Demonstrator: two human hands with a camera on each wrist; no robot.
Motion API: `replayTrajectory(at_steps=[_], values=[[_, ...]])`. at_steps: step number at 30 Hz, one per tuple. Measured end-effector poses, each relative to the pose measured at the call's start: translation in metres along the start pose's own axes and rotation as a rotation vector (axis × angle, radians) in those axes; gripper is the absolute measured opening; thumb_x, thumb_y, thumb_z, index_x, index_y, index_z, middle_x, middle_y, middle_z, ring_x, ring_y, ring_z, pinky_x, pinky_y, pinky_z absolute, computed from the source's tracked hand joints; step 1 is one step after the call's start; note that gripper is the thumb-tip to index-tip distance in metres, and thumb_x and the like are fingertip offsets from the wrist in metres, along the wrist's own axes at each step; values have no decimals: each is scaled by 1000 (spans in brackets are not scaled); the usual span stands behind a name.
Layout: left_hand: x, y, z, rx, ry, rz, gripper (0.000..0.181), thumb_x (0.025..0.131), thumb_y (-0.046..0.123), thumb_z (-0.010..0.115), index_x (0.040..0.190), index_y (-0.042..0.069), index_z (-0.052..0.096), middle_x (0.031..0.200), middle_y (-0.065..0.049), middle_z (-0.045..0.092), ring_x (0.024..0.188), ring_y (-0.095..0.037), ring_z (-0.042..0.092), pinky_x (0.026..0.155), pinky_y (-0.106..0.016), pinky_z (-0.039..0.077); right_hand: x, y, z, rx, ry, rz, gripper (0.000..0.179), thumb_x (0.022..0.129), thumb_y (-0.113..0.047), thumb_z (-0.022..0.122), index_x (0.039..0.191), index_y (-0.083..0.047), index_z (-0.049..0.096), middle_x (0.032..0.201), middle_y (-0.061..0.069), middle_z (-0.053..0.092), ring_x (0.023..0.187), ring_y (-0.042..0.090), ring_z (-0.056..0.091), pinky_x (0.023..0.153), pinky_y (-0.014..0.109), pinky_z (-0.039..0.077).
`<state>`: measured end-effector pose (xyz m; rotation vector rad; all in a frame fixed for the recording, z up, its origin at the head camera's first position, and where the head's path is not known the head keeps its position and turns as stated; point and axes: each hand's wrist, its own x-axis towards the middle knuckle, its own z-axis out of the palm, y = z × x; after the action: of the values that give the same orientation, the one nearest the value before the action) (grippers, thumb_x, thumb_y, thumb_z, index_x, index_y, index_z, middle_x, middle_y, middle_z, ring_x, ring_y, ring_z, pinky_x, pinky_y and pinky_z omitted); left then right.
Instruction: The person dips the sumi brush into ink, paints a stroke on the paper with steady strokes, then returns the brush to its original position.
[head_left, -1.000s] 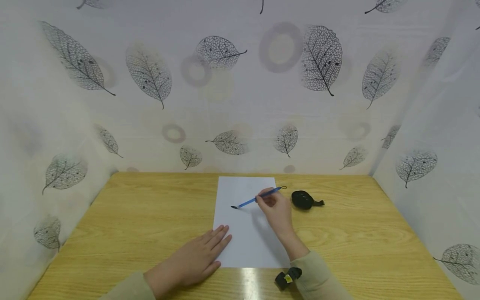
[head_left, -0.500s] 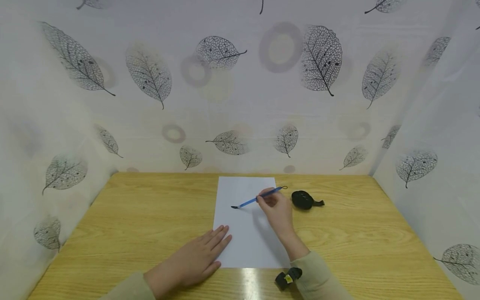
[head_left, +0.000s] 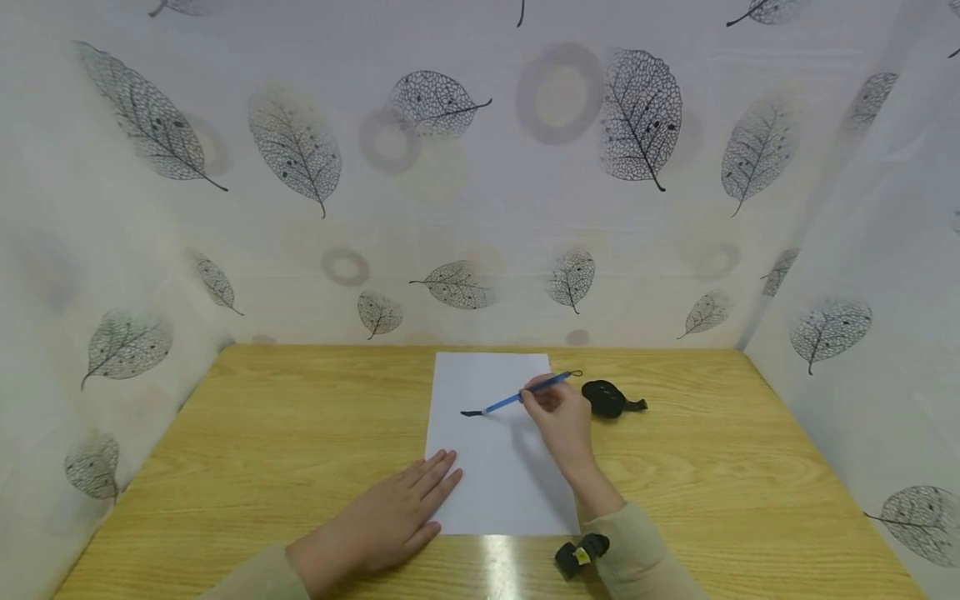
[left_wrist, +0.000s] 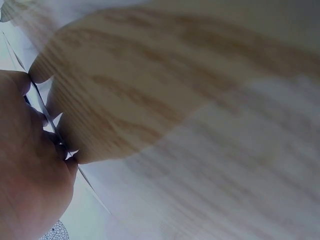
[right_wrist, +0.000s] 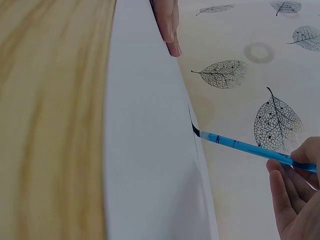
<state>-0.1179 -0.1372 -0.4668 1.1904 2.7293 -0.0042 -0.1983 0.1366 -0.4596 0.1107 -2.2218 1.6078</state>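
Note:
A sheet of white paper lies on the wooden table. My right hand pinches a blue paintbrush partway along its handle, above the right half of the sheet. The brush's dark bristles bend against the paper in the right wrist view, at a short black stroke. My left hand rests flat, its straight fingertips over the sheet's lower left edge. In the left wrist view the left hand shows at the left side, its fingertips at the tabletop.
Right of the paper sits a small black dish with a short handle, close behind the right hand. A black device with a yellow mark is by the right sleeve. Leaf-patterned cloth encloses the table at the back and sides.
My right hand has moved a little to the right with the paintbrush, and a short black stroke now shows behind the tip. The left hand has stayed in place.

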Motion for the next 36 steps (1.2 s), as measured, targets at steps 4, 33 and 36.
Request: replayTrajectory(at_steps=[4, 33, 36], values=[[0, 0, 0, 5, 3, 4, 65, 113, 43, 42, 168, 11, 31, 178, -10, 24, 165, -26, 27, 132, -43, 33, 0, -1, -4, -16, 5, 20, 7, 91, 1, 79, 97, 2, 76, 89, 18, 80, 73, 1, 70, 67, 14, 57], [0, -1, 2, -30, 31, 19, 64, 113, 41, 43, 167, 9, 32, 178, -12, 24, 164, -27, 27, 131, -44, 34, 0, 8, -40, -10, 60, 74, 6, 95, 1, 75, 100, 2, 77, 95, 23, 79, 76, -3, 70, 72, 12, 59], [0, 0, 0, -30, 27, 20, 64, 113, 40, 44, 167, 9, 32, 177, -12, 24, 164, -28, 27, 131, -44, 34, 0, 8, -43, -16, 63, 74, 6, 95, 1, 76, 101, 3, 77, 95, 24, 79, 77, 1, 72, 72, 12, 59]])
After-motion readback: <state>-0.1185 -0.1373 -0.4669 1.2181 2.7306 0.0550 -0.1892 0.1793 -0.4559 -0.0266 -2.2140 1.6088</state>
